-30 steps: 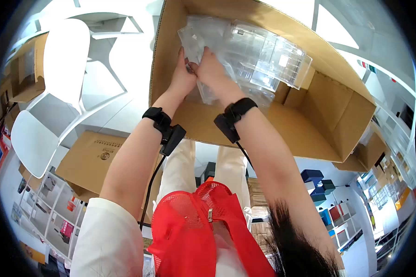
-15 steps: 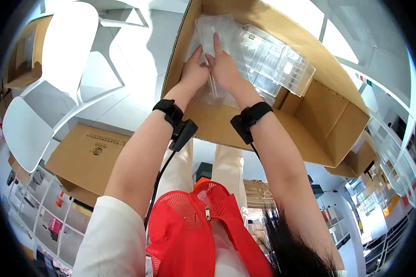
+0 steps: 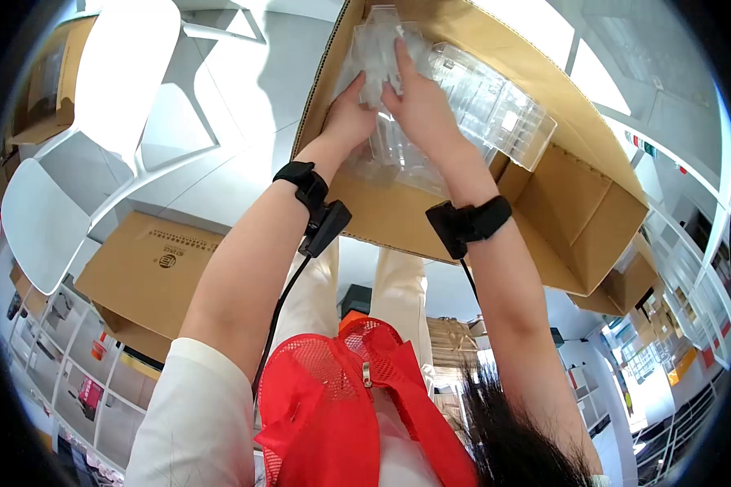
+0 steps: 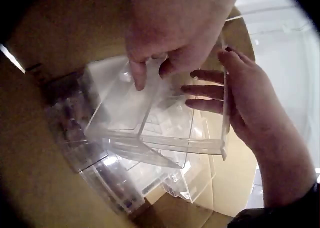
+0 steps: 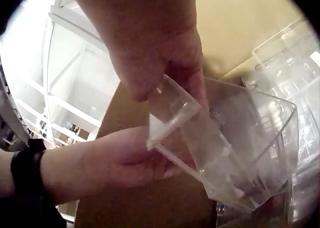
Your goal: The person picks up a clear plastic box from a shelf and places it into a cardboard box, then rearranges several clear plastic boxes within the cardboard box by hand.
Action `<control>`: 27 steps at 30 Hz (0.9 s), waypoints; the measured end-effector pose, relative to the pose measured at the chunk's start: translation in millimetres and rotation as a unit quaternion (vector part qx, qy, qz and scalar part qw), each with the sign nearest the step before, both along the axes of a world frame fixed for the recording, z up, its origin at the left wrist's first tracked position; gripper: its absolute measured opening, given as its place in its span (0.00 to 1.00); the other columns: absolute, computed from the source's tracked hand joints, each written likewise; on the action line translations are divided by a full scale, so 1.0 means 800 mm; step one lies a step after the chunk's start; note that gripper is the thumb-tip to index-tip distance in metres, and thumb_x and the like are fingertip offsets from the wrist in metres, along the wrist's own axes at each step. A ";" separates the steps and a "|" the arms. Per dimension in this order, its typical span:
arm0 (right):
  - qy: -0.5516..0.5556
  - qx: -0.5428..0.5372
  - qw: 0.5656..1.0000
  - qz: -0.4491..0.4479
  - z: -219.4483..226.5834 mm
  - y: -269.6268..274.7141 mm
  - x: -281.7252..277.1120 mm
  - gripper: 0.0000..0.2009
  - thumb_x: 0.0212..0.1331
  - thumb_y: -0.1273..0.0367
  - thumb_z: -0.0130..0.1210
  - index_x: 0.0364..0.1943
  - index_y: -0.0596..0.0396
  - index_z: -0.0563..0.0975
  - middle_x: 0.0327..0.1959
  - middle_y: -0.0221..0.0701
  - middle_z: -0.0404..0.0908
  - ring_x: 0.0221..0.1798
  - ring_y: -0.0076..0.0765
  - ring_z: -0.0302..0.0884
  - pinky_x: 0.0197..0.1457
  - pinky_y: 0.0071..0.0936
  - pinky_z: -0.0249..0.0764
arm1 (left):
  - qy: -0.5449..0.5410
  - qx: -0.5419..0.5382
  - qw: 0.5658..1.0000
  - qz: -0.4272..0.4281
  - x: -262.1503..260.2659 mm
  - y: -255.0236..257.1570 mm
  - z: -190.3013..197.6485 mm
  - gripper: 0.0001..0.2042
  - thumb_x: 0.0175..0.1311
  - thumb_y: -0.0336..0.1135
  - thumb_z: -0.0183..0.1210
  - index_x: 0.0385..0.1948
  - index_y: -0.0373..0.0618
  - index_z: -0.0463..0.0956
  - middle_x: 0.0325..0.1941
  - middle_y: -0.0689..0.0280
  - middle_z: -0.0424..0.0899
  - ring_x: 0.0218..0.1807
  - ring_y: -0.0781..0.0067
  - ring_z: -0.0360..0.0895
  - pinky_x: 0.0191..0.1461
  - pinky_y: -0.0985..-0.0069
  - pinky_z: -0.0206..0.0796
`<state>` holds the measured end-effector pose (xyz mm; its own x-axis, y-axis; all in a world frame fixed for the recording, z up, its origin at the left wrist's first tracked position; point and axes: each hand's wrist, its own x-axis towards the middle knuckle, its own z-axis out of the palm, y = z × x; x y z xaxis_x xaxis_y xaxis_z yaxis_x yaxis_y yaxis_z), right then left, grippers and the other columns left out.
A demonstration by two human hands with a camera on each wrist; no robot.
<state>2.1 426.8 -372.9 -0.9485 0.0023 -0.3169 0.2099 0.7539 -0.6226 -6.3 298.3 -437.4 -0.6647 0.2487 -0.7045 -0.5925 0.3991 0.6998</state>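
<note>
A clear plastic box [image 3: 382, 61] with thin flat walls is tilted between both hands, inside a large cardboard box [image 3: 382, 223]. My left hand [image 3: 352, 118] grips its near left edge, thumb along the near side; in the left wrist view this left hand [image 4: 175, 32] has fingertips over the wall. On the other side my right hand [image 3: 422, 105] holds the wall, index finger stretched along it. The left wrist view shows several fingers of that right hand [image 4: 247, 92] through the clear wall. Other clear plastic boxes [image 3: 495, 105] lie beside and beneath.
The cardboard box's right part shows its bare inner wall [image 3: 581, 187]. A closed carton [image 3: 150, 272] stands on the floor at the left, near a white chair [image 3: 126, 73]. White shelving [image 3: 65, 365] stands beyond it.
Both hands have moved up and right in the head view, and the clear box now points toward the far wall. The right hand has spread farther from the left; its index finger is now straightened.
</note>
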 end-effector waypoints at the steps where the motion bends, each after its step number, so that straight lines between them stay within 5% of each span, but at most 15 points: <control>1: -0.003 -0.001 1.000 -0.012 0.005 0.003 -0.001 0.32 0.56 0.64 0.49 0.65 0.53 0.51 0.29 0.51 0.76 0.30 0.55 0.75 0.37 0.41 0.70 | 0.020 0.000 1.000 -0.011 0.001 0.000 -0.007 0.31 0.56 0.26 0.48 0.65 0.52 0.52 0.54 0.51 0.72 0.53 0.58 0.73 0.50 0.68 0.69; 5: -0.010 0.001 0.999 -0.034 0.027 0.006 -0.003 0.32 0.55 0.65 0.50 0.65 0.51 0.53 0.29 0.50 0.77 0.31 0.52 0.76 0.37 0.38 0.72 | 0.047 -0.057 0.997 -0.039 -0.001 0.005 -0.005 0.32 0.54 0.25 0.48 0.64 0.51 0.52 0.53 0.50 0.72 0.53 0.55 0.73 0.52 0.68 0.68; 8: 0.036 -0.052 0.997 -0.031 0.059 0.013 -0.006 0.32 0.56 0.64 0.48 0.64 0.55 0.51 0.30 0.52 0.76 0.33 0.59 0.75 0.37 0.46 0.71 | 0.081 -0.059 0.993 -0.062 -0.007 0.004 0.009 0.32 0.52 0.24 0.48 0.64 0.50 0.53 0.53 0.49 0.72 0.52 0.54 0.73 0.53 0.68 0.67; 13: 0.035 0.002 0.999 -0.030 0.047 0.003 -0.013 0.32 0.55 0.63 0.50 0.63 0.56 0.53 0.28 0.50 0.77 0.32 0.57 0.76 0.36 0.44 0.72 | 0.146 -0.047 0.986 -0.065 -0.007 0.000 -0.017 0.32 0.51 0.22 0.46 0.63 0.49 0.54 0.52 0.48 0.72 0.52 0.52 0.72 0.53 0.67 0.67; 16: 0.019 0.034 0.999 -0.026 0.042 -0.012 -0.016 0.31 0.55 0.63 0.50 0.63 0.56 0.54 0.28 0.49 0.77 0.31 0.56 0.76 0.35 0.43 0.73 | 0.041 -0.045 0.997 -0.045 -0.011 0.002 0.002 0.32 0.51 0.21 0.45 0.63 0.49 0.54 0.52 0.47 0.72 0.54 0.52 0.71 0.51 0.67 0.68; 22: 0.062 0.030 0.997 -0.028 0.016 -0.011 -0.017 0.31 0.54 0.62 0.49 0.63 0.54 0.55 0.22 0.49 0.76 0.27 0.57 0.75 0.33 0.45 0.71 | 0.103 -0.085 0.988 -0.076 -0.006 0.000 -0.012 0.32 0.53 0.21 0.43 0.64 0.49 0.52 0.52 0.48 0.72 0.50 0.51 0.74 0.50 0.66 0.69; 27: 0.034 0.053 0.998 -0.018 0.011 -0.022 -0.024 0.31 0.54 0.62 0.50 0.63 0.54 0.56 0.26 0.50 0.77 0.30 0.57 0.75 0.35 0.44 0.71 | 0.064 -0.099 0.988 -0.101 -0.016 0.004 0.003 0.29 0.59 0.30 0.46 0.65 0.50 0.50 0.55 0.49 0.71 0.47 0.54 0.76 0.34 0.62 0.75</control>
<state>-16.7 409.2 -364.4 -0.9667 0.0661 -0.2473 0.1970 0.8087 -0.5542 -18.8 301.8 -434.8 -0.7022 0.2513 -0.6662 -0.3992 0.6358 0.6606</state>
